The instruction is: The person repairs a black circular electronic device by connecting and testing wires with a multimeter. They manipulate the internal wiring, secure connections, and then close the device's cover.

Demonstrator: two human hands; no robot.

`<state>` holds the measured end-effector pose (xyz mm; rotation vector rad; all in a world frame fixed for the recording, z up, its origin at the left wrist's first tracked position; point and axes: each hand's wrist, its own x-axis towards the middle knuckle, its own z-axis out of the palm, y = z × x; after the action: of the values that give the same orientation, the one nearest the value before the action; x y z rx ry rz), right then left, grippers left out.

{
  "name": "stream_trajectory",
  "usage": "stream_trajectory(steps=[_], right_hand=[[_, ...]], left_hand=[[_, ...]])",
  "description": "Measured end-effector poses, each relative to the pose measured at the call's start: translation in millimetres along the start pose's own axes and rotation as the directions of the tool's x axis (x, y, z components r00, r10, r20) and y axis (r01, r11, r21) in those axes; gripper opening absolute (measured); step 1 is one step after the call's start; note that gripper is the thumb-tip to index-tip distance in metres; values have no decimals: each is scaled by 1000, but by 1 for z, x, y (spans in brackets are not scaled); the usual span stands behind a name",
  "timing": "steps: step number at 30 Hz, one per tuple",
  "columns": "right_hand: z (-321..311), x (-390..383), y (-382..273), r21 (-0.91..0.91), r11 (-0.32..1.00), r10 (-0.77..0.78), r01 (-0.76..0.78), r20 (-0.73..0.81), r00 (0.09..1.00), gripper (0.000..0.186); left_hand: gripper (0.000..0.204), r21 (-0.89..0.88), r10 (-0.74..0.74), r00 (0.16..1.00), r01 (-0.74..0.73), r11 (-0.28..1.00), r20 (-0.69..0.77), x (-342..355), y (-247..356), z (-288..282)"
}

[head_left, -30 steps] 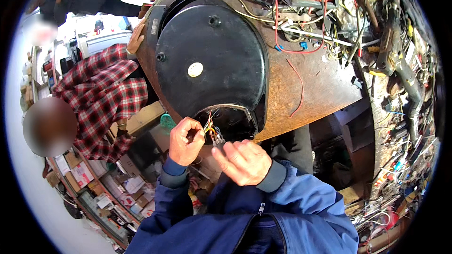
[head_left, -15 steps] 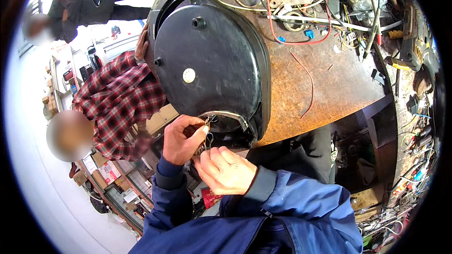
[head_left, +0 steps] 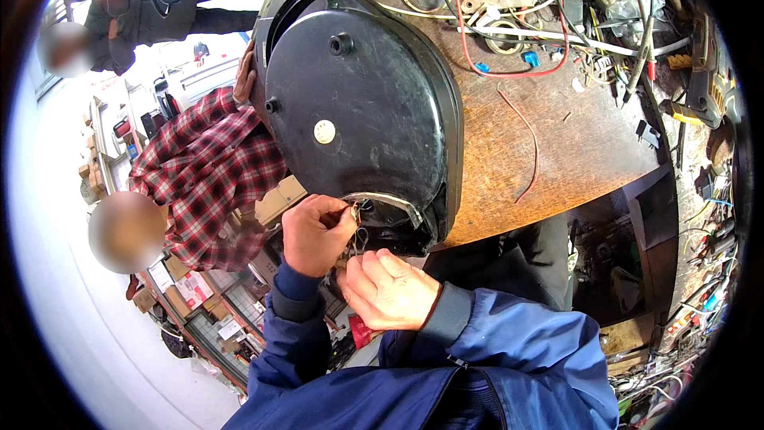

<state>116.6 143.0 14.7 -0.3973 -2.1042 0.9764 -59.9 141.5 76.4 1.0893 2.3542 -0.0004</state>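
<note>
Several thin wires (head_left: 361, 236) come out of a notch at the near end of a black casing (head_left: 370, 119), which lies on the near left part of the brown workbench (head_left: 517, 151). The casing is broad and rounded, its dark shell scuffed and dusty, with two short round posts and a pale round sticker (head_left: 324, 132) toward its left side. A light, worn-looking strip (head_left: 386, 200) edges the notch.

The left hand (head_left: 316, 232) pinches the wires between thumb and forefinger, with no gap showing. The right hand (head_left: 387, 291) is just nearer and to the right, its fingers curled in; whether they grip anything cannot be told.

The wires' near ends vanish behind the right fingers, and their colours are hard to make out. Shadow hides the notch's inside. On the far left, a co-worker's hand (head_left: 245, 73) is partly hidden by the casing.
</note>
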Motion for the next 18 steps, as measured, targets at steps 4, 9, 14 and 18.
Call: stream_trajectory(steps=[4, 9, 14, 18], right_hand=[[-2, 0, 2, 7, 1000, 20, -20, 0, 1000, 37], [-3, -2, 5, 12, 999, 39, -38, -16, 999, 37], [-12, -5, 7, -8, 997, 71, -72, -24, 997, 38], [-16, -12, 10, -42, 996, 81, -82, -17, 997, 39]], left_hand=[[8, -102, -132, 991, 135, 986, 38, 2, -3, -2], [11, -125, -143, 988, 149, 981, 53, 5, -7, -2], [11, -247, -214, 975, 224, 943, 66, 4, -7, 1], [15, -216, -217, 971, 235, 948, 104, 5, -4, -3]])
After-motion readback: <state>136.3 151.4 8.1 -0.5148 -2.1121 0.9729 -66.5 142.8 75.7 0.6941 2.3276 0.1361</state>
